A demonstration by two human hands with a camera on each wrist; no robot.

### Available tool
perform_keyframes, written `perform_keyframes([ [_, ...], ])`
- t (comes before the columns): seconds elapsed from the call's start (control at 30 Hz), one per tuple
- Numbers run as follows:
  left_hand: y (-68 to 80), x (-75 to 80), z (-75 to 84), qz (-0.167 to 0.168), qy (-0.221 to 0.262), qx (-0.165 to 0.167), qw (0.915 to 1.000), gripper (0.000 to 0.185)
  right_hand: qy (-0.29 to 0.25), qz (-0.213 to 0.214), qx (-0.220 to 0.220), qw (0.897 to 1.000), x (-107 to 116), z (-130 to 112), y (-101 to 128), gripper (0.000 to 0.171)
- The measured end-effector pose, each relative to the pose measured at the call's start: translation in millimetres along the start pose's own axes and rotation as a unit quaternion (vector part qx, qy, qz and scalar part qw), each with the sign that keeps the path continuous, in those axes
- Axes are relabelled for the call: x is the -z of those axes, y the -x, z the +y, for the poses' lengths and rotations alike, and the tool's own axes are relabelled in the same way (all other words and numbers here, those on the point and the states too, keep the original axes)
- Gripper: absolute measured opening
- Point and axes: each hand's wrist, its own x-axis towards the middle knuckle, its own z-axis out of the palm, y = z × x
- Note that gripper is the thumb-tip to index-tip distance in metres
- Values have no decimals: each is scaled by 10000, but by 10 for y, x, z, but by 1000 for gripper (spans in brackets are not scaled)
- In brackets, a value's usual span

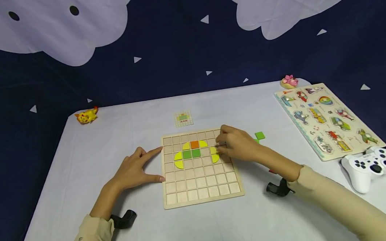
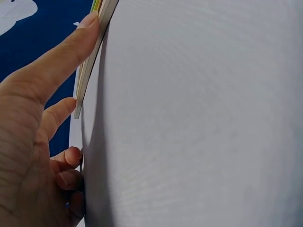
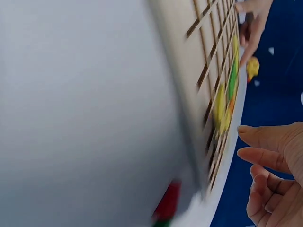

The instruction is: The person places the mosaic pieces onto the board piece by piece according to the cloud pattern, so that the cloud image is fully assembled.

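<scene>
- Beige sleeves (image 1: pixel 341 203) nearest, black device (image 1: pixel 124 219) at left wrist, another at right.
- Left hand (image 1: pixel 131 171): released, thumb and index finger spread, tips touching left edge of wooden grid board (image 1: pixel 201 183).
- Board mid-surface, flat on white surface (image 1: pixel 201 225).
- White game controller (image 1: pixel 372 166) far right, beside a picture puzzle board (image 1: pixel 327 126).
- Red piece (image 1: pixel 272 171) right of grid board, mostly hidden by right forearm.
- Right hand (image 1: pixel 238 143): over board's right side, by yellow pieces (image 1: pixel 215 158); right wrist view shows thumb and index tips apart, nothing gripped.
- On grid: more yellow pieces, two green squares (image 1: pixel 196 152), orange square (image 1: pixel 194 144) above them.
- Loose green piece (image 1: pixel 260 135) beyond right forearm.
- Small pattern card (image 1: pixel 183 118) behind board.
- Back corners: yellow toy (image 1: pixel 87 116) left, pink toy (image 1: pixel 289 81) right.
- Dark blue cloud-print backdrop (image 1: pixel 176 45).
</scene>
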Motion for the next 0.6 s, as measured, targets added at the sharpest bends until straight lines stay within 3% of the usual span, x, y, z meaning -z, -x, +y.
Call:
perform_keyframes([
  [0.3,-17,-15,-15,-6,-32,8,10000,98,430,88,-500,9978,165,539,447,25],
  [0.6,-4,2,7,-25,-40,42,10000,98,556,173,-788,9952,241,804,686,22],
])
